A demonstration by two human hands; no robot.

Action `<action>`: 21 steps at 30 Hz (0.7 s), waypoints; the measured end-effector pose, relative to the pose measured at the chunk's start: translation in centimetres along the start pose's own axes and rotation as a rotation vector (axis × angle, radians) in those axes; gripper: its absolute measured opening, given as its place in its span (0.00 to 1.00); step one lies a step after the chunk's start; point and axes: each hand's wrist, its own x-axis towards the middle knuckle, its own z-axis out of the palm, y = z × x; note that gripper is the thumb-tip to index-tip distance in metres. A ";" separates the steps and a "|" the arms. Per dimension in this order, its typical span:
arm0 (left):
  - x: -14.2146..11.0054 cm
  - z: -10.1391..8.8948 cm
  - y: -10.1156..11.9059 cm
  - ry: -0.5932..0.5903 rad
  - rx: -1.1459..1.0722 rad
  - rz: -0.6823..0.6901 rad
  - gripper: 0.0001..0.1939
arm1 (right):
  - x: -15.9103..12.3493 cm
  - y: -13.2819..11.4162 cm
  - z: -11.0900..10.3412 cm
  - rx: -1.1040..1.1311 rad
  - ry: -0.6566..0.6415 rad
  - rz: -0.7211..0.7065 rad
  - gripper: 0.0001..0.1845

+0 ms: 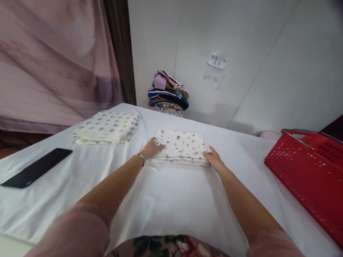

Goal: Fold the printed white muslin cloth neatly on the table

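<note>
On the white bench [171,200], our left grip [150,148] and right grip [214,158] were closed on the folded cloth [182,142] at 2 opposite sides. It seemed light, soft and floppy; we judged both sides, near the closer corners, best for keeping layers together.

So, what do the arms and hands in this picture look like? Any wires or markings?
They're a person's. The left hand and right hand are ungloved, and a silvery bracelet circles the left wrist. Pale pink sleeves cover the upper arms, leaving both forearms bare. No wires show.
</note>
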 end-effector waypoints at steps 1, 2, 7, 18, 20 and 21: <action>-0.4 0.2 -0.6 -0.011 0.013 0.016 0.43 | -0.2 0.6 0.0 0.006 -0.008 -0.013 0.43; -0.8 0.4 -1.2 -0.012 0.022 0.038 0.42 | -0.5 1.1 0.0 0.013 -0.017 -0.032 0.43; -2.6 0.8 -3.4 0.063 -0.011 0.150 0.36 | -2.4 2.1 -0.1 -0.005 -0.019 -0.082 0.38; -5.9 3.1 -0.7 0.216 0.329 0.799 0.15 | -4.2 0.8 1.1 -0.436 0.090 -0.742 0.18; -6.0 4.0 0.1 0.175 0.360 0.802 0.15 | -4.3 -0.2 1.7 -0.497 0.037 -0.790 0.16; -6.0 4.4 0.5 0.162 0.371 0.798 0.15 | -4.4 -0.8 2.0 -0.525 0.018 -0.801 0.15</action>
